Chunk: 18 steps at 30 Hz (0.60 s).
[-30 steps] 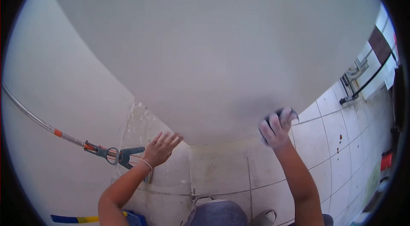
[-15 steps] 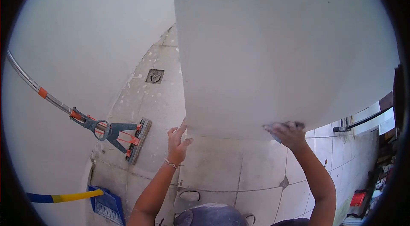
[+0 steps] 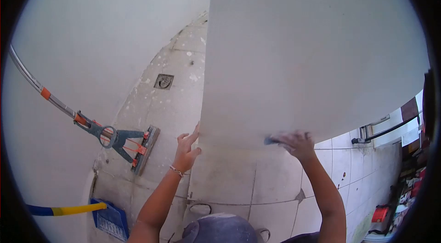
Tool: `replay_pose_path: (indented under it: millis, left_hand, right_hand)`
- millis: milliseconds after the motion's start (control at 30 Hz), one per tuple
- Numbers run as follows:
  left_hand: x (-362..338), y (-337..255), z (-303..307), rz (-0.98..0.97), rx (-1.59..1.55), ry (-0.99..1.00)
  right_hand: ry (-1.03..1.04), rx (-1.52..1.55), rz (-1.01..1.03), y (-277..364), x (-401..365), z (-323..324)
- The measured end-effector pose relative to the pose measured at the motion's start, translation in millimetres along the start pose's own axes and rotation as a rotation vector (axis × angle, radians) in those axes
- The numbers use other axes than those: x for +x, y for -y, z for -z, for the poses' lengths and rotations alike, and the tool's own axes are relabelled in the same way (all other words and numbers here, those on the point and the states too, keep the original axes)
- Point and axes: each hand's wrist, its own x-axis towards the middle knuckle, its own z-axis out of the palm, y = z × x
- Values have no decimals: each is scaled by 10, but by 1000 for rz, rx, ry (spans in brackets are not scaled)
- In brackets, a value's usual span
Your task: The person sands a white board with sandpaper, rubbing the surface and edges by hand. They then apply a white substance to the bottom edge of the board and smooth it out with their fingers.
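Observation:
A white wall panel (image 3: 312,55) fills the upper right, its left edge running down to my left hand (image 3: 187,150). That hand is open, fingers stretched up along the wall's corner and thumb apart. Lower on the wall face, my right hand (image 3: 296,143) is pressed close to the surface. It is closed around a small blue-grey pad (image 3: 269,140), which pokes out at the fingertips; motion blur and the fingers hide most of it. Pale dust covers the right hand's fingers.
On the left, a mop (image 3: 147,149) with a metal pole leans by another white wall (image 3: 101,27). A blue dustpan (image 3: 110,220) with a yellow handle stands below it. A floor drain (image 3: 164,81) sits among paint-spotted tiles. Several items, one a red box (image 3: 380,214), lie at the far right.
My right hand has slid left along the wall with the pad. My left hand stays at the wall's edge. The view has shifted a little.

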Motion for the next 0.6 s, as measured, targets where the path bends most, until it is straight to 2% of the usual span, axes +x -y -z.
replay_pose_path:
  millis: [67,133,200,300,367,433,500,600]
  left_hand:
    - [-19,36,-88,-16,-58,-44]
    - [-8,99,-74,-16,-64,-42]
    - [-12,144,-54,12,-47,-6]
    - [-48,220,-79,-23,-66,0]
    - [-48,229,-70,-45,-42,-31]
    - [-115,185,-123,-57,-29,-52]
    - [-69,136,-68,-97,11,-47]
    - [111,126,-11,-118,-6,-54]
  right_hand:
    - [-136,-83,-139,160,320,31]
    - [-368,-188,-192,428,982,15]
    - [-394,-208,-14,874,1254,-234]
    - [-233,-254,324,1141,1001,-563]
    - [-15,-204,324,1059,741,-531]
    - [130,-176,172,772,149,-437]
    - [-78,-144,-38,328,-416,-389]
    - [-301,-229,-184,-101,-63,-55]
